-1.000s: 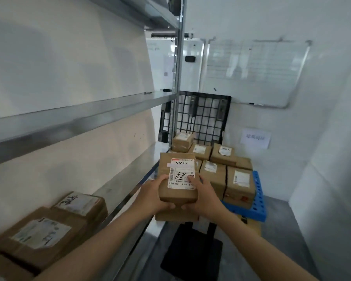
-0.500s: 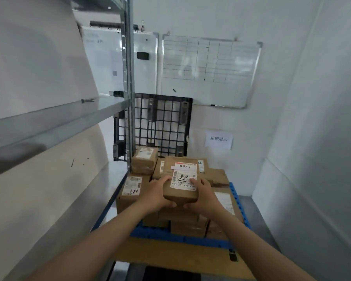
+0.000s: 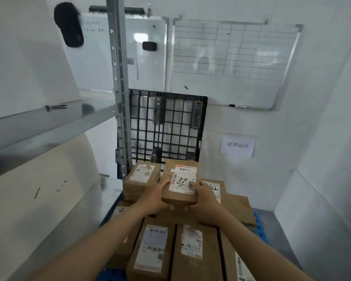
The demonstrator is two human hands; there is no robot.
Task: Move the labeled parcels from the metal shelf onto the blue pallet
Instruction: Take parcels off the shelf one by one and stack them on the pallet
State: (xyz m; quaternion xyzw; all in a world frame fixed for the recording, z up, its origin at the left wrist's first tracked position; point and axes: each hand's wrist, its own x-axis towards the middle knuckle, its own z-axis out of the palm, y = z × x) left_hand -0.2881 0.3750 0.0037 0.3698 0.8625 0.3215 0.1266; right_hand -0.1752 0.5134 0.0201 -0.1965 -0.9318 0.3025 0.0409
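Observation:
A small brown parcel (image 3: 178, 180) with a white handwritten label is held over the stack of parcels. My left hand (image 3: 155, 196) grips its left side and my right hand (image 3: 205, 201) grips its right side, thumbs on top. Beneath lie several labeled brown parcels (image 3: 152, 246) on the blue pallet (image 3: 260, 230), of which only the right edge and a strip at the bottom show. The metal shelf (image 3: 49, 122) runs along the left with its upright post beside the stack.
A black plastic pallet (image 3: 168, 126) leans upright against the back wall behind the stack. Two whiteboards (image 3: 231, 61) hang above it, and a paper sign (image 3: 237, 146) is stuck to the wall. A white wall closes the right side, with grey floor below it.
I have come closer to the pallet, carrying the parcel forward; the stack now fills the lower view. Both hands keep the same hold on the parcel.

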